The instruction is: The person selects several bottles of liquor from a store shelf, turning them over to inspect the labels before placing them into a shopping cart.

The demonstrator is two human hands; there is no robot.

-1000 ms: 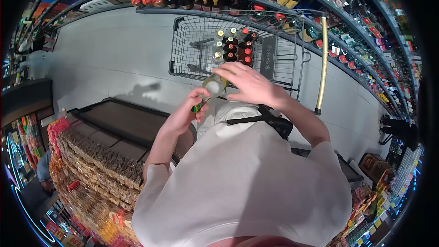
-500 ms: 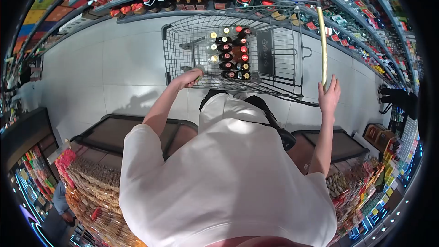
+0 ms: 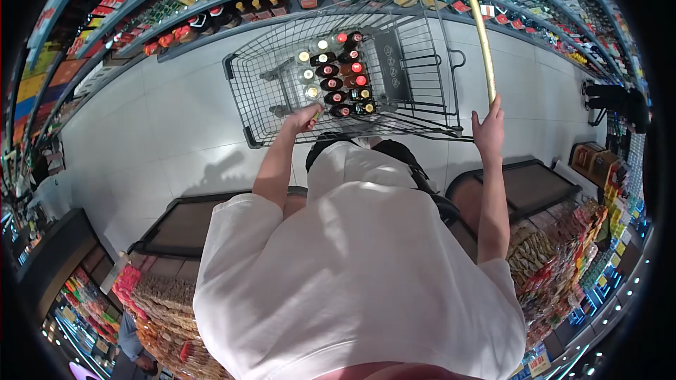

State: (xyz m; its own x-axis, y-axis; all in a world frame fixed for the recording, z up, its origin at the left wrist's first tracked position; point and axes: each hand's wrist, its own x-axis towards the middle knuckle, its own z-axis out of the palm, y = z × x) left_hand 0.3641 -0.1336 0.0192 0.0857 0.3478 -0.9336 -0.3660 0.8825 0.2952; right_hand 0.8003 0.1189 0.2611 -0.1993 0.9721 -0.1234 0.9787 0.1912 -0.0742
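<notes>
— Where's the left hand [image 3: 303, 118]?
— At the near rim of the cart [image 3: 257, 91], clenched on a small bottle [image 3: 315, 115], just beside the rows of bottles [image 3: 338, 77] inside.
— The right hand [image 3: 488, 127]?
— Wrapped round the end of the yellow handle [image 3: 479, 28].

From my feed nothing can be read outright. The dark panel [image 3: 389, 63] hanging inside the shopping cart [image 3: 422, 109] carries a column of small round symbols, too small to make out. The bottles [image 3: 338, 79] standing in the cart just beside that panel show coloured caps and dark labels, with no legible print. The shelves [image 3: 211, 10] beyond the cart have price strips along their edges, all blurred. Well behind the cart, at the lower right, yellow price tags [image 3: 539, 364] hang below the snack packs [image 3: 542, 253] — the figures are unreadable.
</notes>
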